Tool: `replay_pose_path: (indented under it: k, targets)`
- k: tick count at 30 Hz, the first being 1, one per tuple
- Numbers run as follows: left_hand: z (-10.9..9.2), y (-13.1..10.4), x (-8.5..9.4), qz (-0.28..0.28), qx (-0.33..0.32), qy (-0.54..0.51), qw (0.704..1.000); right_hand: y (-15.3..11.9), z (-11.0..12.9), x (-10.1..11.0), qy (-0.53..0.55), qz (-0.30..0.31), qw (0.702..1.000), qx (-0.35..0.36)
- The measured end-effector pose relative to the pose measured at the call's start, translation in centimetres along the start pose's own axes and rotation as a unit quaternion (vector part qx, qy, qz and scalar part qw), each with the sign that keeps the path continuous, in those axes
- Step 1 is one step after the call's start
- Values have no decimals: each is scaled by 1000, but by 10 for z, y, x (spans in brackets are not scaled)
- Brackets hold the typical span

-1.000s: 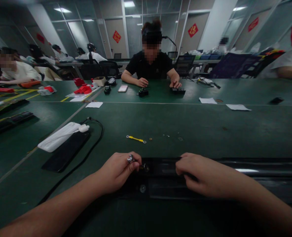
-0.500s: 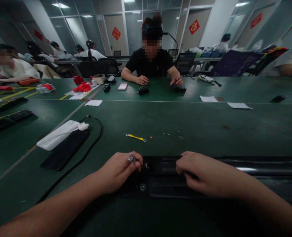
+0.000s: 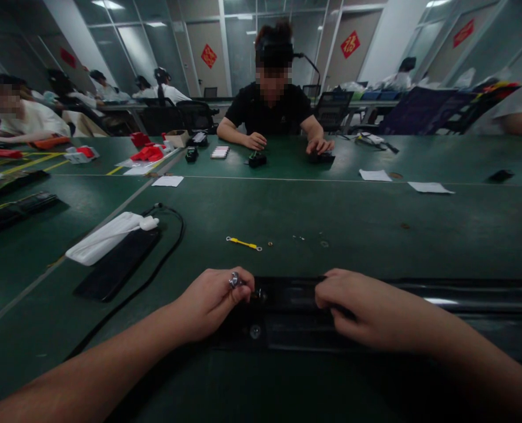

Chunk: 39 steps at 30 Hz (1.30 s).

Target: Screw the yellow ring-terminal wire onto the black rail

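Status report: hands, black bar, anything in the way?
Left hand pinched at metal fitting. Right hand curled over black bar. Yellow strap beyond both hands, seemingly not in the way.

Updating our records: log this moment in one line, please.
left hand: at metal fastener | right hand: over black casing | yellow strap: on green table, beyond casing

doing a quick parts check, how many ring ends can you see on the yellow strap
2: the left ring end and the right ring end, one at each end of the yellow strap, which lies on the green table beyond the left hand. Neither is hidden.
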<state>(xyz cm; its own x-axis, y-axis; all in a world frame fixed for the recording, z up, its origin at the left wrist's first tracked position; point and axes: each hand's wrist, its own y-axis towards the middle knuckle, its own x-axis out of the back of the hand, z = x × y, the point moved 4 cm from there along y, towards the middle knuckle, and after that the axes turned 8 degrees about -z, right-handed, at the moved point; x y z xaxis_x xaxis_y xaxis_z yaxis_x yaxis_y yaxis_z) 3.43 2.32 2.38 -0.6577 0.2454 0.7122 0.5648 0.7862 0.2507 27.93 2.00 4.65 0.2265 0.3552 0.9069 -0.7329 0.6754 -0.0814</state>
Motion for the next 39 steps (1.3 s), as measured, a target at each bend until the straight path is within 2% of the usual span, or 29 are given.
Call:
replay_pose_path:
  k: [12, 19, 24, 32, 39]
  targets:
    - [-2, -1, 1, 6, -27, 50, 998, 1, 5, 3, -5, -3, 1000, 12]
    - [-1, 0, 3, -8, 16, -19, 1000, 2, 2, -1, -6, -3, 1000, 19]
    - [0, 1, 1, -11, 21, -39, 999, 1, 1, -2, -12, 7, 1000, 17]
    - [-7, 2, 5, 7, 24, -12, 1000, 1, 2, -2, -14, -3, 1000, 25]
    - [-4, 2, 4, 3, 27, -4, 1000, 1, 2, -1, -12, -5, 1000, 21]
